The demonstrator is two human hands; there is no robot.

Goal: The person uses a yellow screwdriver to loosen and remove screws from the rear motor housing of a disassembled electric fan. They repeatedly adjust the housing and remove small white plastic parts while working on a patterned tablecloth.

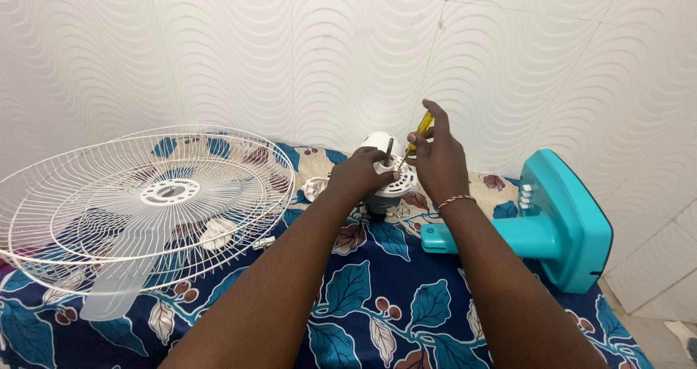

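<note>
The head view looks down on a bed covered with a dark blue sheet [377,304] printed with leaves. The left hand [359,174] wraps its fingers around the white fan motor [385,173], which stands upright on the sheet near the wall, with its short dark shaft pointing up just above the fingers. The right hand [438,158] sits just beside the motor on its right side and pinches a screwdriver [415,140] with a yellow handle between thumb and fingers; the tool is tilted, its tip angled down toward the top of the motor. A thin bracelet [456,200] circles the right wrist. To the right of the hands the turquoise fan stand [559,224] lies on its side, its neck pointing toward the motor and its base near the wall. On the left, well apart from the hands, the white wire grille [145,202] rests on the sheet, with a pale fan blade [116,293] showing beneath its front edge. A small white part [314,188] lies between the grille and the motor.
</note>
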